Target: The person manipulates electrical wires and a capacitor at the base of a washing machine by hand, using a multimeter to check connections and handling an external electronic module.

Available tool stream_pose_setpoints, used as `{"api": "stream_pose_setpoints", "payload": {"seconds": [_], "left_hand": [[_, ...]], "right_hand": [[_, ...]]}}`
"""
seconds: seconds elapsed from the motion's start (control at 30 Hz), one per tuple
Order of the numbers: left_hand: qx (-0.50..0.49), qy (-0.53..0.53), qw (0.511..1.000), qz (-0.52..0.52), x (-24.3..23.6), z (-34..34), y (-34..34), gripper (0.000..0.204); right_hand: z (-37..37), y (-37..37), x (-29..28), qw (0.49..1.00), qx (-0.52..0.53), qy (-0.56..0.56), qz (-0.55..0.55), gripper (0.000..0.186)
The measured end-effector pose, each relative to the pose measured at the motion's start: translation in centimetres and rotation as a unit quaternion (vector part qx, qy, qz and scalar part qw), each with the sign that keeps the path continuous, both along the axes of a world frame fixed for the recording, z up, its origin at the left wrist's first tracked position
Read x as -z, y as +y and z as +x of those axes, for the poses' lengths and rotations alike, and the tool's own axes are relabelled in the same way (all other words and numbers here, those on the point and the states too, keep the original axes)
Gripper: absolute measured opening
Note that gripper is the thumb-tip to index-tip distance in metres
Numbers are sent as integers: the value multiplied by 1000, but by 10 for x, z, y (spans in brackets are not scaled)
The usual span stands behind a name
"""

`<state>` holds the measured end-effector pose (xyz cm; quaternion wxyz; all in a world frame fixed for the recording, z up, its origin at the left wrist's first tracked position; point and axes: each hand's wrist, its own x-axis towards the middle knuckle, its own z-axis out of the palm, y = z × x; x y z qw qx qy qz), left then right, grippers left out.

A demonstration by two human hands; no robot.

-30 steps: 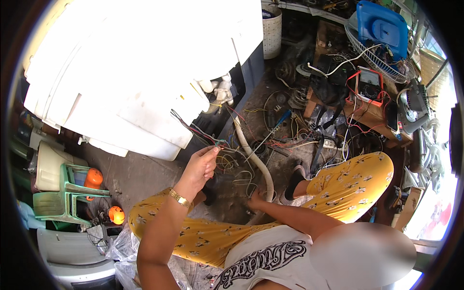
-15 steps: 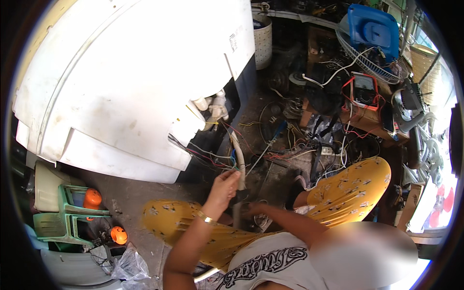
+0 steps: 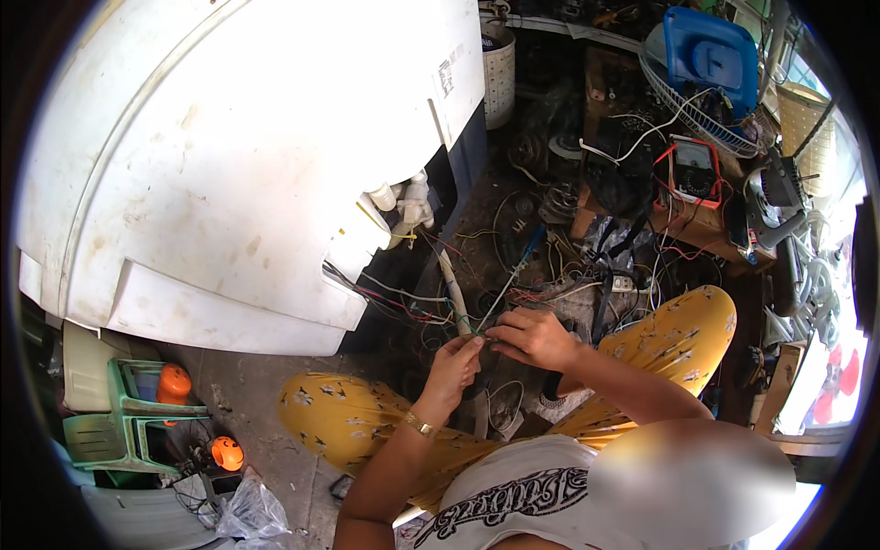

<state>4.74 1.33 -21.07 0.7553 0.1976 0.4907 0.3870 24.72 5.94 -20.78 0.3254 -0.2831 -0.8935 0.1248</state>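
Cluttered repair workshop: multimeter (image 3: pixel 694 168), screwdriver (image 3: pixel 530 246), loose wires (image 3: pixel 541 295).

A housing (image 3: pixel 238 165) fills the far left, with a valve (image 3: pixel 414 203) at its right edge and a hose (image 3: pixel 446 278) running from beside it toward the near middle. There the left hand (image 3: pixel 452 371) and right hand (image 3: pixel 538 337) meet at the wires (image 3: pixel 403 307). Right of the hose, farther off, lies a screwdriver (image 3: pixel 533 241). At right, a meter (image 3: pixel 694 170) sits on a counter (image 3: pixel 704 219), a basket (image 3: pixel 697 121) behind it. Near left, a plastic bag (image 3: pixel 252 509) lies before a chair (image 3: pixel 96 440).
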Motion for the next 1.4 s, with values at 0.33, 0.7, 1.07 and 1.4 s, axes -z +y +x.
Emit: {"api": "stream_pose_setpoints", "payload": {"seconds": [0.33,0.7,1.07,1.4], "left_hand": [[-5,154,952,264,34,3,-2,10],[-1,193,960,203,7,13,-2,7],[-7,153,965,214,-5,24,6,4],[-25,161,964,210,14,24,12,9]], "right_hand": [[-24,-20,23,747,69,265,-606,10],[-13,-18,17,970,81,114,-199,12],[5,-7,12,967,34,131,-214,23],[32,83,-37,958,118,-97,-244,36]]}}
